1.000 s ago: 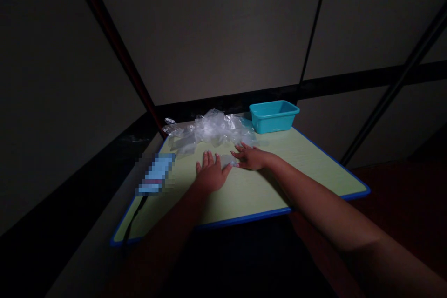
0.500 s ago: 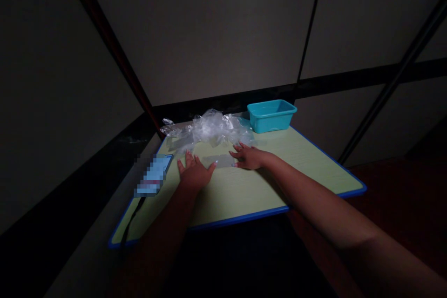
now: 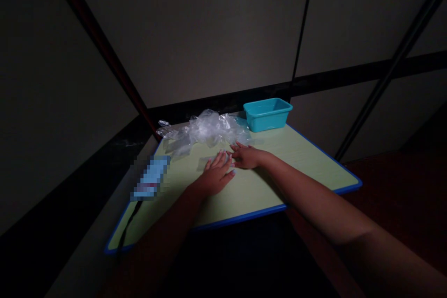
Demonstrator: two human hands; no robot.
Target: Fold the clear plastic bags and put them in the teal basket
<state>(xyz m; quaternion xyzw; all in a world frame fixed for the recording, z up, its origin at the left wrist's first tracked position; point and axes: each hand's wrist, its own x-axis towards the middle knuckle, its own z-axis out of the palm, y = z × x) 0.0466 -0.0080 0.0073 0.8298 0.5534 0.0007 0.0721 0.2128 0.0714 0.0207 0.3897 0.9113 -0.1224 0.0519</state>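
My left hand (image 3: 215, 178) lies with its fingers stretched over a small, flat, see-through plastic piece (image 3: 204, 163), perhaps a bag, on the table. Part of that piece is hidden under the hand. Close against it on the right, my right hand (image 3: 246, 156) rests with fingers spread at the piece's right end. The fingertips of both hands nearly meet. Just beyond them is a crumpled heap of clear plastic bags (image 3: 209, 128).
The pale yellow-green table (image 3: 258, 191) has a blue edge and stands against a panelled wall. A turquoise plastic basket (image 3: 268, 121) sits at the back right. On the left lies a phone (image 3: 151, 178), blurred out, with a dark cord (image 3: 128, 223) near it.
My left hand has slid right across the flat plastic piece, towards my right hand, covering more of it. My right hand has stayed nearly in place. The view has shifted slightly.
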